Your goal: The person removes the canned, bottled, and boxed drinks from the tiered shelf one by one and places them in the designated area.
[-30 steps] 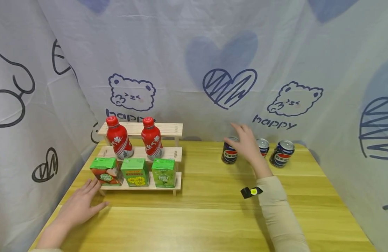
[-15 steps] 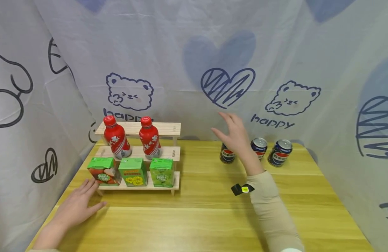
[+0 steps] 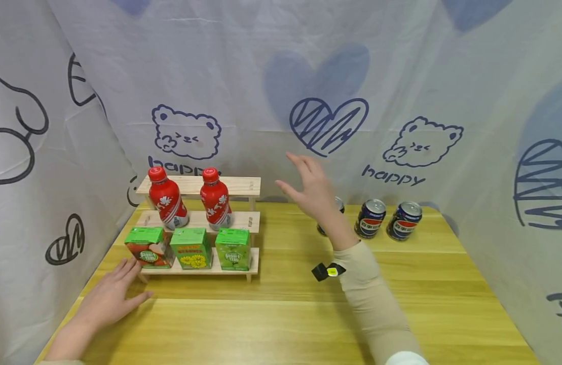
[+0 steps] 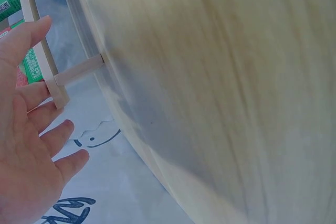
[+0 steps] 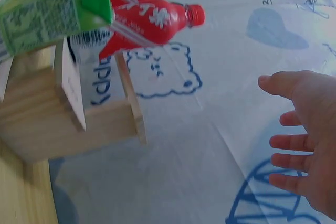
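Note:
My left hand [image 3: 109, 296] rests at the front left corner of a three-tier wooden shelf [image 3: 237, 186], fingers extended and thumb spread. In the left wrist view, its fingertips meet the shelf's end. Three juice boxes stand on the bottom tier: an apple-red one [image 3: 148, 248], one with yellow flowers [image 3: 191, 249] and a light green one [image 3: 233, 249]. Two red bottles [image 3: 166, 200] stand on the middle tier; the top tier is bare. My right hand [image 3: 313, 190] is in the air between shelf and cans, holding nothing, fingers apart.
Three dark blue Pepsi cans stand upright on the wooden table [image 3: 281, 324] at the back right: a middle can [image 3: 371, 219], a right can [image 3: 404, 221], and a left can [image 3: 339, 205] mostly hidden by my right hand and wrist. A printed white curtain [image 3: 262, 101] encloses the table.
My right hand has moved left and up from in front of the left can toward the shelf, uncovering the middle can. My left hand stays at the shelf corner.

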Demonstrator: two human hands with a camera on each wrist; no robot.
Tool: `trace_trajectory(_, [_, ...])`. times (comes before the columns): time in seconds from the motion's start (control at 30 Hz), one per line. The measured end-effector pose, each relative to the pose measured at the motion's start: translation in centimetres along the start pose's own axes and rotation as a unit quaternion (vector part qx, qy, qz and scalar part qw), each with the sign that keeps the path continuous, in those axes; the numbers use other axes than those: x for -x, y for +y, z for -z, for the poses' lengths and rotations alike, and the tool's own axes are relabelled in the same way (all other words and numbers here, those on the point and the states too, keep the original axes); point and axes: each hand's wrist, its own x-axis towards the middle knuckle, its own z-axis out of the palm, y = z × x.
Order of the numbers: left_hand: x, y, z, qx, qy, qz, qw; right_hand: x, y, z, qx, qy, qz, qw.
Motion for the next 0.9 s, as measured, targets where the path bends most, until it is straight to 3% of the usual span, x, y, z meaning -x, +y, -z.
trace_trajectory(0.4, [0.1,-0.1,0.0,0.005,-0.002,0.001,1.0000,-1.8,-4.4,-2.5,0.024,-0.036,0.043,0.9981])
trace_trajectory(0.9, [0.0,-0.2,-0.3,0.001,0.004,0.000,1.0000,-3.2,-7.9,-6.5,0.047,-0.161,-0.019,0.9857])
